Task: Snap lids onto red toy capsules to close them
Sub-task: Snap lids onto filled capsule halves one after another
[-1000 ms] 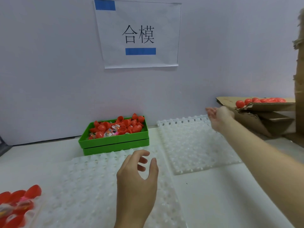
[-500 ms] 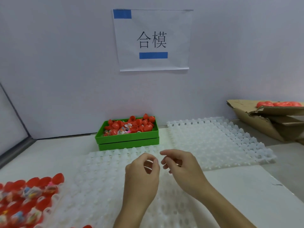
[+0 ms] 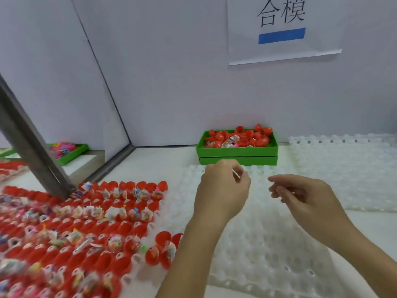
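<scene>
A white tray (image 3: 148,227) at the left holds several rows of open red capsule halves (image 3: 120,224) with small bagged toys in them. A green box (image 3: 237,149) at the back is heaped with loose red lids (image 3: 247,137). My left hand (image 3: 222,192) hovers above an empty white tray (image 3: 268,244), its fingers loosely curled toward the thumb and holding nothing I can see. My right hand (image 3: 305,197) hangs beside it to the right, with relaxed, slightly bent fingers that hold nothing. The hands are a short gap apart.
A second empty white tray (image 3: 354,168) lies at the right. A grey metal post (image 3: 32,147) slants down at the left, in front of a partition. Behind it sits another green tray (image 3: 68,151) with colourful bits. A paper sign (image 3: 283,29) hangs on the wall.
My right hand came back from the cardboard box at the far right to the centre beside my left hand. The view swung left, bringing the filled capsule tray into sight.
</scene>
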A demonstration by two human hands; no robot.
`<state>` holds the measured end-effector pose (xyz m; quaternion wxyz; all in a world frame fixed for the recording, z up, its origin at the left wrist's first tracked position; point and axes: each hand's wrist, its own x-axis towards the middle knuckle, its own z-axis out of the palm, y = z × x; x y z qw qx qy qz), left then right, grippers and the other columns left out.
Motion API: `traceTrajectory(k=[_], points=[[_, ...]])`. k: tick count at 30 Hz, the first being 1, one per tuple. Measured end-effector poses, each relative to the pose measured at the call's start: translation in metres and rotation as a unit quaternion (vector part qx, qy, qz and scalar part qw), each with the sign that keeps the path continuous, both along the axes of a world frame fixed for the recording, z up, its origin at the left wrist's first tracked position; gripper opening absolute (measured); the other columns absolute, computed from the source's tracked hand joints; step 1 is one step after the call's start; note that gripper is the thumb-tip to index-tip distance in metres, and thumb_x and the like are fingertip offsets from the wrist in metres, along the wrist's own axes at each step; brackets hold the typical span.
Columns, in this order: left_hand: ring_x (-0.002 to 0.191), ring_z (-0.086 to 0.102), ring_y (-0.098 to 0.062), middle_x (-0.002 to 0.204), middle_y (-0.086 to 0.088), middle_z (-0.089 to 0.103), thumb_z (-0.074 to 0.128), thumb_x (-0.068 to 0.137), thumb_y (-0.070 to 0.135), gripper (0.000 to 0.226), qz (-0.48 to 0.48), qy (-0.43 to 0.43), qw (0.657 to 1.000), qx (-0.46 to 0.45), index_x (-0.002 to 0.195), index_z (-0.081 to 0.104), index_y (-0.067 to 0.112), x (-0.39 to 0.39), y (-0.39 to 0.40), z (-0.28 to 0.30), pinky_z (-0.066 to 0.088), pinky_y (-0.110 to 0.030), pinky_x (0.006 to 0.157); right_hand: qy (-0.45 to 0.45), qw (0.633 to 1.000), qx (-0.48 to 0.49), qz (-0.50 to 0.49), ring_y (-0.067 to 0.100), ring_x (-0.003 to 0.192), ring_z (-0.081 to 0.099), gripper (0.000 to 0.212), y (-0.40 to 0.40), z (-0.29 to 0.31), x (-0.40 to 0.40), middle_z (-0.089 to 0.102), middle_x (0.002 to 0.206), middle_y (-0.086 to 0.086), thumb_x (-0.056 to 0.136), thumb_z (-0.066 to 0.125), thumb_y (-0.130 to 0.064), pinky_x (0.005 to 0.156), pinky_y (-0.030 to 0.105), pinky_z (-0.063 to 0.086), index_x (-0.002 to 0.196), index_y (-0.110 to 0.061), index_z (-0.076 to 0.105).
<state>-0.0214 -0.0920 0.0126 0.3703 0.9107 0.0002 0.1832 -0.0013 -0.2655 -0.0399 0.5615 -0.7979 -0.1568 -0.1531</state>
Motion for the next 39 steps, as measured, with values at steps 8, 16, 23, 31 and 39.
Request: traceTrajectory(k=[8,16,23,31,39], points=[[0.068,0.062,-0.003,0.074,0.011,0.066,0.059,0.094,0.026,0.018,0.077,-0.016,0.997,0.004,0.082,0.070,0.021,-0.024,0.073,0.005,0.044,-0.009,0.055,-0.029,0.963,-0.210,0.168,0.001,0.077,0.063,0.022,0.047,0.009,-0.029,0.068,0.081,-0.026,0.086,0.072,-0.014,0.067,0.014,0.048,0.084,-0.036,0.074],[0.073,0.063,-0.003,0.083,0.007,0.070,0.059,0.095,0.023,0.017,0.045,0.052,0.996,0.048,0.090,0.074,0.018,-0.030,0.094,-0.004,0.043,-0.006,0.059,-0.005,0.892,-0.344,0.294,-0.005,0.087,0.051,0.033,0.097,0.009,-0.024,0.054,0.091,-0.021,0.087,0.070,-0.041,0.067,0.013,0.042,0.119,-0.039,0.064],[0.075,0.058,-0.001,0.084,0.016,0.061,0.064,0.089,0.031,0.010,-0.092,0.237,0.953,0.165,0.085,0.073,0.031,-0.045,0.113,0.003,0.043,-0.014,0.062,-0.010,0.879,-0.368,0.303,-0.003,0.088,0.049,0.033,0.106,0.011,-0.020,0.052,0.093,-0.020,0.087,0.071,-0.041,0.071,0.015,0.041,0.120,-0.035,0.065],[0.060,0.051,0.002,0.087,0.014,0.059,0.069,0.087,0.038,0.009,-0.112,0.290,0.930,0.196,0.087,0.073,0.030,-0.050,0.118,0.005,0.033,-0.009,0.048,-0.026,0.877,-0.361,0.316,0.001,0.086,0.052,0.016,0.106,0.008,-0.024,0.052,0.092,-0.018,0.093,0.066,-0.030,0.071,0.016,0.043,0.108,-0.032,0.072],[0.065,0.053,-0.001,0.083,0.008,0.064,0.068,0.089,0.025,0.007,-0.122,0.298,0.928,0.189,0.083,0.073,0.025,-0.049,0.119,0.003,0.041,-0.016,0.056,-0.061,0.881,-0.355,0.307,0.000,0.085,0.050,0.011,0.099,0.001,-0.028,0.048,0.097,-0.021,0.097,0.060,-0.032,0.072,0.014,0.042,0.098,-0.030,0.071]])
